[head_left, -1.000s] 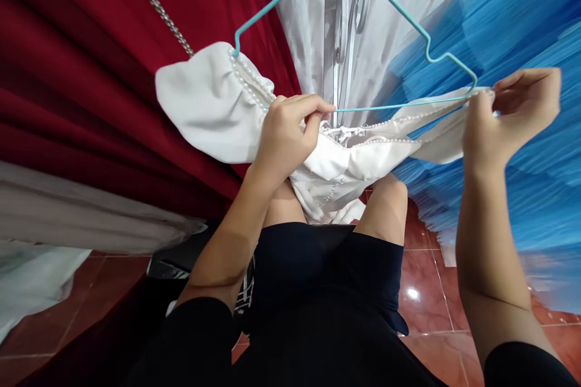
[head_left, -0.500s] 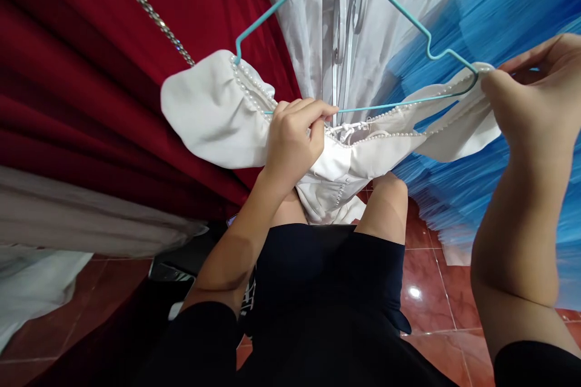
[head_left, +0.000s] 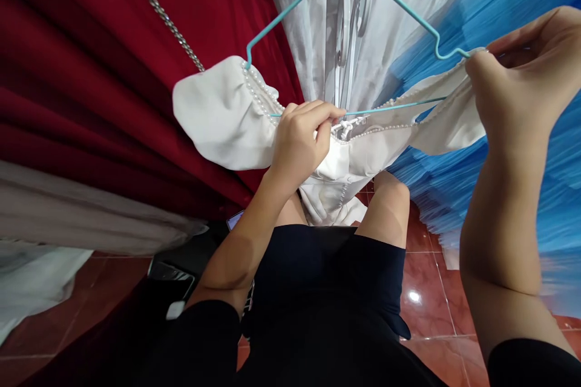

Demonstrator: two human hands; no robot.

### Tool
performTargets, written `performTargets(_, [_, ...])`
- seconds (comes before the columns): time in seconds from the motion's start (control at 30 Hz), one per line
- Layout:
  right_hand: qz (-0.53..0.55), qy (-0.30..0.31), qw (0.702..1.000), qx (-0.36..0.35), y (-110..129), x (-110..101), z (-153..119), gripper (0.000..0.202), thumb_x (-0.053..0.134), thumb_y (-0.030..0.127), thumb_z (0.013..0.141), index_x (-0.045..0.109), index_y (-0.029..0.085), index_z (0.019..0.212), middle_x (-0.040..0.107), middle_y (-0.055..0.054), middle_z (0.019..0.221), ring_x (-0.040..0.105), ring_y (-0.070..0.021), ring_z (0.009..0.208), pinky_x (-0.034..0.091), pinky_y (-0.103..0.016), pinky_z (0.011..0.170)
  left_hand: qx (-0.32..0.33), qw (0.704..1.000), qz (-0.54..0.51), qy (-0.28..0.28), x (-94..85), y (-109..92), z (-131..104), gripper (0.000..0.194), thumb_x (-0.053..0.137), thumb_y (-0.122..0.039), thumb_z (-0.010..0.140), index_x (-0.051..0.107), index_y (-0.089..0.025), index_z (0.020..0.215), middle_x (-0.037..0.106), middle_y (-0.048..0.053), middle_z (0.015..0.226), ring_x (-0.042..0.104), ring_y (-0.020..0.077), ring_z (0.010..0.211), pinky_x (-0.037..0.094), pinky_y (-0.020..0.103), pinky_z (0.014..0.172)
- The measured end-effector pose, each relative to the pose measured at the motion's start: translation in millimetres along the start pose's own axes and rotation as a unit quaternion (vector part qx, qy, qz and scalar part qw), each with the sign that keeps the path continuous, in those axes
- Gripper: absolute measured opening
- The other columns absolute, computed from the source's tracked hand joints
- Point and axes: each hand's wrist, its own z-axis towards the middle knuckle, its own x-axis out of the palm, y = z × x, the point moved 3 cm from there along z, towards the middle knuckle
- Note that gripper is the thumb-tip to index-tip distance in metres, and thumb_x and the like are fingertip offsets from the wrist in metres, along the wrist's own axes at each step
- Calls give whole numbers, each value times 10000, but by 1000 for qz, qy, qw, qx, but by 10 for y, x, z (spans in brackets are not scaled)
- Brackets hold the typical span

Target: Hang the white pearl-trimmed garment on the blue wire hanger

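A teal wire hanger (head_left: pixel 297 7) sits inside the neckline of a white dress (head_left: pixel 222 115) trimmed with pearl beads. My left hand (head_left: pixel 304 136) is closed around the hanger's bottom bar near the middle of the neckline, its fingers curled over the bar. At the right, my right hand (head_left: pixel 521 72) pinches the dress's strap against the hanger's right end, which is partly covered by the fabric and thumb. The left sleeve hangs over the hanger's left end. The dress's lower part drops between my knees.
Red cloth (head_left: pixel 91 72) with a beaded chain (head_left: pixel 158 9) hangs at the left, blue tulle (head_left: pixel 508 24) at the right. White cloth (head_left: pixel 299 30) and white hangers (head_left: pixel 345 30) are behind. A phone-like screen (head_left: pixel 235 219) shows near my left forearm.
My right hand has moved left and slightly up with the strap, which now covers the hanger's right end. The hanger and my left hand have shifted slightly right in view.
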Motion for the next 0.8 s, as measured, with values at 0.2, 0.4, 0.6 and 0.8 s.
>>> performTargets(0.2, [67, 25, 997, -16, 291, 275, 53, 183, 567, 48, 585, 504, 218, 602, 613, -15, 654, 474, -106, 576, 316, -290, 577, -5, 1000, 20, 8, 53, 26, -7, 329, 463, 11, 929, 689, -225, 968, 731, -23, 897, 677, 165, 884, 425, 351, 849])
performTargets(0.4, [70, 108, 991, 23, 347, 354, -247, 201, 534, 45, 651, 492, 181, 794, 540, -4, 791, 456, -63, 674, 368, -227, 550, -13, 998, 67, 6, -6, 85, -41, 279, 469, -28, 960, 667, -224, 976, 716, -13, 898, 653, 177, 878, 414, 378, 908])
performTargets(0.6, [69, 141, 987, 33, 282, 199, -693, 378, 643, 87, 678, 512, 203, 1013, 567, -12, 939, 416, -44, 621, 354, -214, 485, -19, 997, 75, 10, -6, 74, -30, 295, 450, -30, 952, 661, -235, 970, 718, -12, 897, 649, 181, 866, 418, 377, 897])
performTargets(0.8, [134, 130, 981, -54, 731, 225, -781, 129, 516, 312, 953, 526, 260, 1071, 592, -57, 1029, 577, -159, 866, 527, -339, 736, -12, 998, 64, 5, 17, 26, -47, 282, 445, -49, 969, 656, -235, 998, 725, -10, 935, 656, 188, 906, 411, 376, 902])
